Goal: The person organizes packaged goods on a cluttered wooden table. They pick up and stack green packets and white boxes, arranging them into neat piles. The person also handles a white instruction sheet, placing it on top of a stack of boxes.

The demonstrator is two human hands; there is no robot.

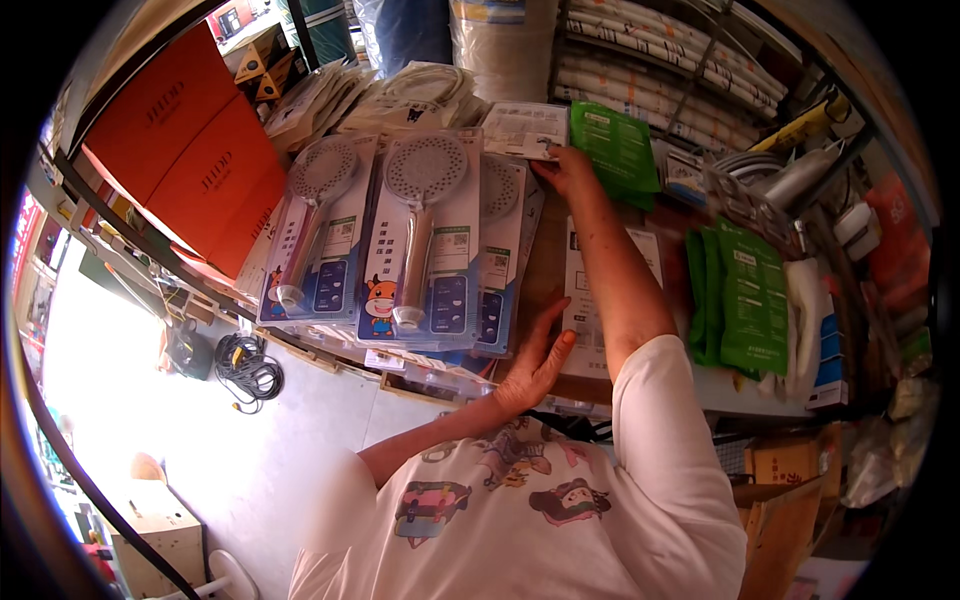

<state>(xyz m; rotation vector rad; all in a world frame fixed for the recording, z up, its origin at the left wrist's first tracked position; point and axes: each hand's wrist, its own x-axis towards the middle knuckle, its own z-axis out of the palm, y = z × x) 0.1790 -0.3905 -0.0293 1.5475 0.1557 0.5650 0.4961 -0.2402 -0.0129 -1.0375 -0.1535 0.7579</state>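
My right hand (pixel 568 171) reaches to the back of the table, with its fingers at the near corner of a flat white package (pixel 525 129). Whether the fingers grip that corner or only touch it is unclear. My left hand (pixel 534 367) is by the table's front edge, fingers apart and holding nothing. Left of it lie shower heads in clear blister packs (pixel 420 247), with another pack (pixel 499 262) partly beneath. A white printed sheet or flat pack (pixel 581 330) lies under my right forearm. Beyond my right hand is a green packet (pixel 615 150).
Orange boxes (pixel 187 157) stand at the left. More green packets (pixel 750 300) and a white cloth-like item (pixel 802 322) lie at the right. Clear bags (pixel 420 94) line the back, before large wrapped rolls (pixel 502 52). A coiled black cable (pixel 247 367) rests on the floor.
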